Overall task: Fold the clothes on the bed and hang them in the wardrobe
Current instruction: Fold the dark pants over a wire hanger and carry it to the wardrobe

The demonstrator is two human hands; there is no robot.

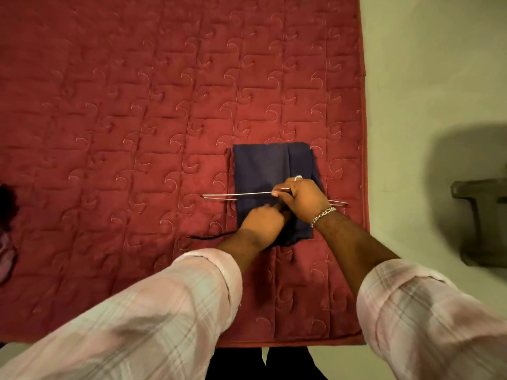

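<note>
A folded navy-blue garment (pixel 263 168) lay flat on the red quilted bed cover (pixel 137 119), near the cover's right edge and towards its near end. The garment formed a tall rectangle, with a lengthwise fold line running down its right part. A thin metal wire hanger (pixel 236 195) lay across the garment's lower half, its long side running left to right; its left tip projected past the garment's left edge onto the bed cover, and its right tip (pixel 341 203) projected past the right edge.

The right hand (pixel 300 200) rested over the middle of the hanger, fingers curled around the wire and gripping it; a ring showed on one finger and a silver chain bracelet (pixel 322 216) circled the wrist. The left hand (pixel 264 218) lay just beside and below the right hand, touching it, with its fingers curled down into the dark cloth; whether it pinched the cloth or the hanger could not be told. A dark cord (pixel 212 236) trailed leftward from the garment's lower left corner onto the bed cover.

Both forearms wore pale pink checked sleeves (pixel 164 311), rolled back below the elbow. A pale floor (pixel 425 78) bordered the bed on the right, where a dark piece of furniture (pixel 482 215) stood, blurred. At the left frame edge lay a pink and dark cloth (pixel 5 242), only partly seen.
</note>
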